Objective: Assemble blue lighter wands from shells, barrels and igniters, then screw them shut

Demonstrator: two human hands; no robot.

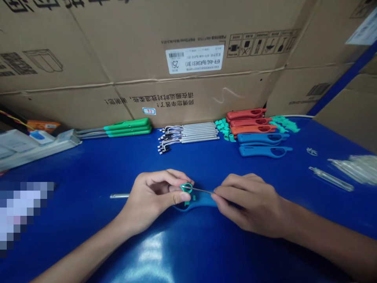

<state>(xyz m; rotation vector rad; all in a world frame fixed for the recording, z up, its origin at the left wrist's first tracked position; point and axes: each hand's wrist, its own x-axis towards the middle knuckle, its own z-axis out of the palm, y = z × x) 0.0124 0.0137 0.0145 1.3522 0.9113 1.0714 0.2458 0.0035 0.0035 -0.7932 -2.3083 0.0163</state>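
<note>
My left hand (pixel 151 200) grips a blue plastic handle shell (pixel 198 202) with a teal ring piece (pixel 186 188) at its end, pinched between thumb and fingers. A metal tube (pixel 119 195) sticks out to the left beneath that hand, and its link to the shell is hidden. My right hand (pixel 250 204) pinches a thin metal rod (pixel 198 190) between thumb and forefinger. The rod's tip reaches the teal ring. Both hands rest close together over the blue tabletop (pixel 88 165).
Along the back of the table lie green-handled metal tools (pixel 128 127), a bundle of wired metal rods (pixel 188 133), small teal pieces (pixel 224 129), red shells (pixel 250 122) and blue shells (pixel 263 144). Cardboard boxes (pixel 194 78) stand behind. Clear plastic-wrapped parts (pixel 356 169) lie at the right.
</note>
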